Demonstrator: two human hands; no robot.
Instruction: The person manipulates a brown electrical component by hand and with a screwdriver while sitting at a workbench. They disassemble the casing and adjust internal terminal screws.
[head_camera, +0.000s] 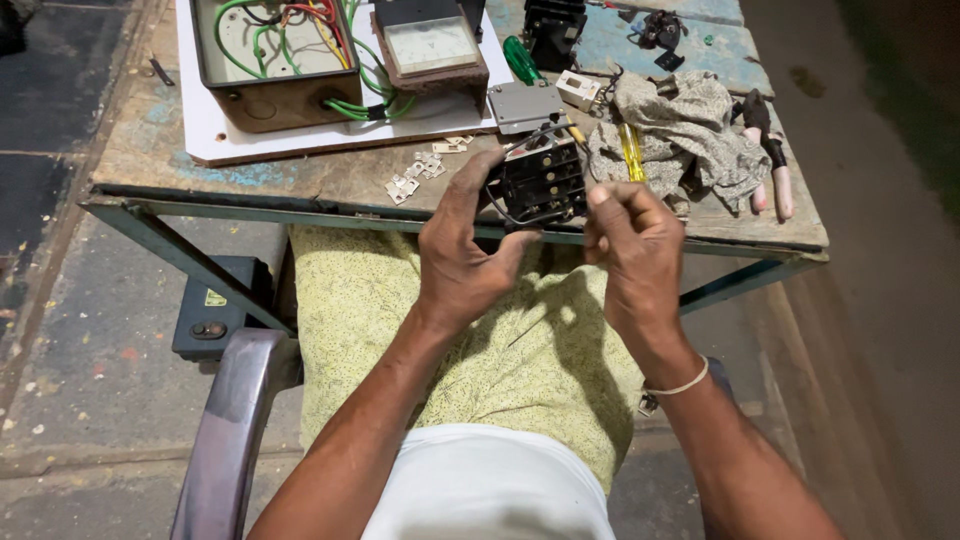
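Sitting at worn wooden workbench (330, 175), concrete floor (60, 300).

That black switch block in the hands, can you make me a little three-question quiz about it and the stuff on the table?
1. True or false: the left hand grips the black switch block.
2. Which lies right of the crumpled rag: A pliers with pink handles, B the metal box with wires, C the small metal clips?
3. What sits against the box's right side on the white board?

Key:
1. True
2. A
3. A panel meter
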